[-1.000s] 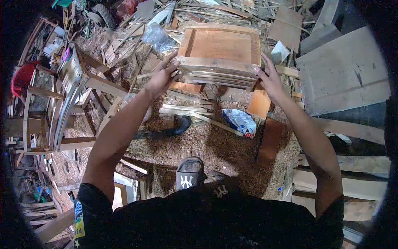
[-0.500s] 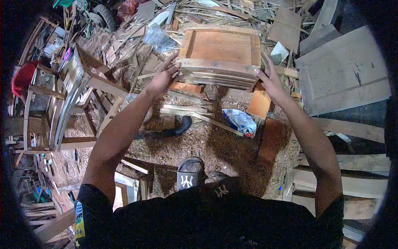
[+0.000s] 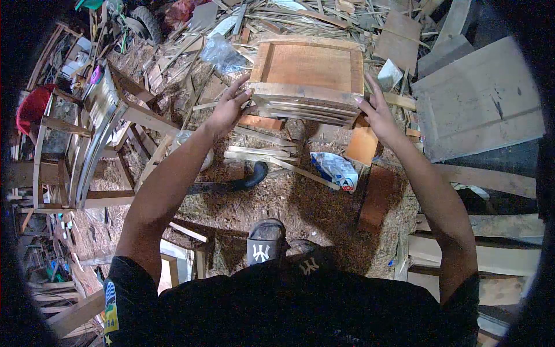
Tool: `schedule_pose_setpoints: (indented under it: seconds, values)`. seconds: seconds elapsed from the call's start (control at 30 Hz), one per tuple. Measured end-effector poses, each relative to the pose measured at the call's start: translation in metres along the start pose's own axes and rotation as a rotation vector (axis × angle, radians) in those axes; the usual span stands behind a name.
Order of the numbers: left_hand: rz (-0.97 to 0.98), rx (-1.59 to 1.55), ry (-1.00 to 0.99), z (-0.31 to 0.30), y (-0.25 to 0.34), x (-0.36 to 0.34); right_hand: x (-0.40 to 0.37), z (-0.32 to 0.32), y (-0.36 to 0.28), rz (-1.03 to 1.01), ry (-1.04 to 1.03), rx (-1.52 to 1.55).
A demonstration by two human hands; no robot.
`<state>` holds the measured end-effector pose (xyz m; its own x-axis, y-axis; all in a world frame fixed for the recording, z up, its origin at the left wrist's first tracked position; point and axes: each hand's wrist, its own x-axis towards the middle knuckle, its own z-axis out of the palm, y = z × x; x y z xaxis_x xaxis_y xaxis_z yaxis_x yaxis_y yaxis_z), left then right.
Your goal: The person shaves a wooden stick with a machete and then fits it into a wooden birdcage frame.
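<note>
A stack of framed wooden panels, like small cabinet doors, is held between my two hands ahead of me. The top panel has a raised frame around a flat middle, and the edges of several more show beneath it. My left hand presses the stack's left end, thumb at the near corner and fingers along the side. At the right end, my right hand grips in the same way, its thumb on the near corner. What bears the stack from below is hidden.
Sawdust and wood strips cover the floor, with a blue-white plastic packet and a black curved object nearby. Wooden frames stand at left. A large grey panel and boards lie at right.
</note>
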<state>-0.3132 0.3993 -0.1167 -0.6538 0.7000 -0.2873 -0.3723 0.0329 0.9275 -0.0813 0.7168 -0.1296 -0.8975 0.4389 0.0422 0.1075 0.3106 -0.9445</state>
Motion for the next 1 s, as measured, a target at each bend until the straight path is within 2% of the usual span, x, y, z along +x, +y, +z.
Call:
schedule_pose_setpoints:
  seconds: [0.17,0.23,0.27,0.33,0.47,0.67,0.73,0.87,0.93,1.0]
  values:
    - [-0.029,0.004,0.004,-0.002,-0.001,0.002,0.002,0.002,0.004,-0.013,-0.008,0.044]
    - [-0.021,0.015,0.018,0.001,0.001,-0.001,0.008,0.006,0.013,-0.258,0.051,-0.051]
    - [-0.021,0.015,0.018,0.003,0.003,-0.002,0.006,0.003,0.017,-0.259,0.051,-0.051]
    - [-0.018,0.014,0.015,0.003,0.003,-0.003,-0.003,0.001,-0.004,-0.008,-0.034,0.136]
    - [-0.021,0.015,0.018,0.002,0.002,-0.001,-0.001,-0.002,-0.001,0.024,-0.036,0.046]
    - [-0.002,0.030,-0.002,-0.001,-0.001,0.002,0.003,0.000,0.005,-0.073,-0.038,0.111]
    - [-0.004,0.015,0.003,-0.001,-0.001,0.002,-0.002,0.000,-0.009,0.057,-0.021,0.084]
    - [-0.028,0.037,0.039,0.004,0.004,-0.002,-0.002,0.001,-0.009,0.000,-0.018,0.102]
    - [-0.023,0.032,0.007,-0.001,0.002,0.000,-0.009,0.003,-0.031,0.154,-0.030,0.243]
    - [-0.021,0.046,0.004,-0.001,0.004,-0.003,-0.008,0.000,-0.034,0.169,-0.064,0.308]
